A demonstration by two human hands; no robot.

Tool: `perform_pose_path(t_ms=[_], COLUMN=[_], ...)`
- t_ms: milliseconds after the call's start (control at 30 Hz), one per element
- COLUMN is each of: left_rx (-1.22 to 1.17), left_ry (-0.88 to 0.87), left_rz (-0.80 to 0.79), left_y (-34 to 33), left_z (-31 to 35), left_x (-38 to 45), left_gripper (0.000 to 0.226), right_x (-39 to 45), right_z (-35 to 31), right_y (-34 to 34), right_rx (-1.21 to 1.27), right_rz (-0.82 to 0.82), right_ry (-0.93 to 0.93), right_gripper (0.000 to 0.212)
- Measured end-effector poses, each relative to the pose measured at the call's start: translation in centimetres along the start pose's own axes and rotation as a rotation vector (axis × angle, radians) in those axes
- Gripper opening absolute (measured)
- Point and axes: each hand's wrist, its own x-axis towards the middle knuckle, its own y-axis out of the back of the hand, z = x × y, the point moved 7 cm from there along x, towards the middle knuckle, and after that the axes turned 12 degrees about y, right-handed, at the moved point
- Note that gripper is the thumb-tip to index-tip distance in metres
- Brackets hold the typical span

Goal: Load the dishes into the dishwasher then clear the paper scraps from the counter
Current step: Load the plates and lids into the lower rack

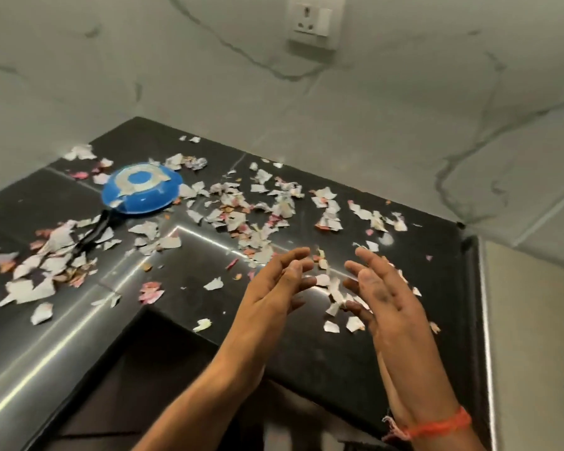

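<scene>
Head view, black counter [323, 359] strewn with torn paper scraps [264, 206], white and pink, spread from far left to the right edge. Far left: thick cluster of scraps around a black handle [93, 234], long axis running near-left to far-right, joining a blue pan [140, 188] lying upside down, scraps stuck on its base. Bare counter patch near-centre, between the left cluster and the hands, few scraps there. Dark recess [137, 369] cuts into the near-left edge of the counter. Left hand [274, 288] hovers above the counter, palm facing right, fingers loosely spread and slightly curled, gripping nothing. Right hand [381, 294] just beside it, palm facing left, fingers relaxed, gripping nothing; orange thread band [437, 428] on its wrist. Small scraps lie in the gap between the two hands and under the right hand; contact cannot be told. Fingertips of both point far, toward the dense band of scraps mid-counter. Right counter edge close beside the right hand, dropping off to a pale surface. Marble wall [372, 109] behind, wall socket [316, 21] at top.
</scene>
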Motion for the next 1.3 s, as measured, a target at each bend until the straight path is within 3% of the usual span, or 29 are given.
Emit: perform_pose_path(t_ms=[300, 600, 767, 967, 1300], left_rx=[-0.063, -0.092, -0.065, 0.066, 0.505], left_ry=[-0.010, -0.060, -0.039, 0.110, 0.239], left_rz=[0.337, 0.506, 0.568, 0.710, 0.954], left_y=[4.8, 6.6, 12.2, 24.2, 38.3], left_z=[0.5, 2.0, 1.8, -0.7, -0.1], left_x=[0.3, 0.7, 2.9, 9.8, 19.4], left_gripper=[0.029, 0.028, 0.027, 0.033, 0.053], right_x=[4.9, 7.6, 9.2, 11.8, 14.4], right_z=[1.5, 2.0, 1.9, 2.4, 3.2], right_y=[-5.7, -9.4, -12.8, -15.1, -14.6], right_rx=[0.069, 0.129, 0.148, 0.099, 0.000], right_rz=[-0.383, -0.578, -0.605, -0.602, -0.505], right_ry=[-0.062, -0.085, -0.075, -0.052, -0.078], right_gripper=[0.046, 0.041, 0.038, 0.040, 0.036])
